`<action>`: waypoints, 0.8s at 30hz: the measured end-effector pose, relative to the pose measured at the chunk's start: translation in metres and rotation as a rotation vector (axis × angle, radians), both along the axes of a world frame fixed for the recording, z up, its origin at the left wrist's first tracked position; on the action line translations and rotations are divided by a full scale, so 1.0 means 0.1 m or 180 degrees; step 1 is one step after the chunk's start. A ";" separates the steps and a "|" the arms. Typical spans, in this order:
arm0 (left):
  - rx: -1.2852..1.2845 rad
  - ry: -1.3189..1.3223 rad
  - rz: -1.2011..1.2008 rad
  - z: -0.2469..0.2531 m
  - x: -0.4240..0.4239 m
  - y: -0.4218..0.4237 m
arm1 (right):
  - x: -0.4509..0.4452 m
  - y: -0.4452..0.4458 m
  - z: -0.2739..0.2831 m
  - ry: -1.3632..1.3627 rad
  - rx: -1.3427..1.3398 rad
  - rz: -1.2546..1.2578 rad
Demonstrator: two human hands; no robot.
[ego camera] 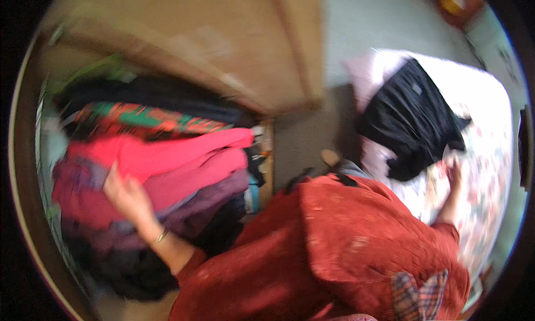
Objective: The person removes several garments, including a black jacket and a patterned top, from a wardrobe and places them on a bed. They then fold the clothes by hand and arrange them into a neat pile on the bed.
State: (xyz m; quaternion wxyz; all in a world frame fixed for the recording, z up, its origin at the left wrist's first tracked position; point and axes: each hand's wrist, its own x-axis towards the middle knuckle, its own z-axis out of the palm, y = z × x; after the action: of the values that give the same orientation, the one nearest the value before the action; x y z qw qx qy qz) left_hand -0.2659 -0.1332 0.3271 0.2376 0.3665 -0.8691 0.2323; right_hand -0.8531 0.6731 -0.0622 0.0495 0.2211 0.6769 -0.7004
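My left hand (127, 191), with a thin bangle on the wrist, is at the clothes hanging in a wooden wardrobe; blur hides whether it grips any. Around it hang a bright pink garment (179, 153), a purple garment (209, 193) and a green and orange patterned garment (159, 118). To the right, my right hand (453, 168) is over the bed, just below the near edge of a black garment (413, 120) spread there. The fingers are near a small pale thing at that edge; whether they hold it cannot be told.
The open wooden wardrobe door (200, 36) stands ahead, left of the middle. A bed with a floral cover (480, 187) lies to the right. Grey-brown floor (296, 145) shows between wardrobe and bed. A reddish piece of furniture (464, 7) is at the far right corner.
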 end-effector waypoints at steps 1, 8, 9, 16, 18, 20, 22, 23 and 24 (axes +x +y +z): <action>0.0117 0.0150 0.0286 -0.06 0.05 0.02 | -0.14 0.05 -0.05 -0.0189 0.0378 0.0220; 0.0301 0.0379 0.0586 -0.08 -0.02 0.26 | -0.70 -1.41 -0.23 -0.0377 0.1486 0.3248; 0.0220 0.0371 0.0511 0.02 -0.04 0.34 | -0.56 -2.11 -0.13 -0.0146 0.1070 0.3705; 0.0254 0.1241 0.0298 -0.10 -0.06 0.35 | 1.28 -5.87 2.74 0.2036 0.1041 0.5829; 0.0258 0.1269 0.0429 -0.13 0.06 0.46 | 1.92 -6.55 3.43 0.3190 0.0859 0.6484; 0.0485 0.1517 0.0232 -0.14 0.06 0.49 | 2.56 -7.06 3.80 0.3940 -0.0352 0.6783; 0.0460 0.1662 -0.0004 -0.08 0.05 0.51 | 3.24 -7.43 4.09 0.4377 -0.1297 0.6915; 0.0377 0.1640 -0.0065 -0.06 0.03 0.48 | 3.53 -7.59 4.15 0.4845 -0.1714 0.6799; 0.0413 0.1595 -0.0154 -0.03 0.03 0.45 | 3.77 -7.75 4.16 0.5146 -0.1623 0.6697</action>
State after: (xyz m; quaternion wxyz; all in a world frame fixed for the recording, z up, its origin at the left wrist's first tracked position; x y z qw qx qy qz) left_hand -0.2624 -0.0882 0.3239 0.4268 0.4062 -0.8047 0.0723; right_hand -0.4757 -0.1019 0.3540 0.1885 -0.8842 0.2156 -0.3690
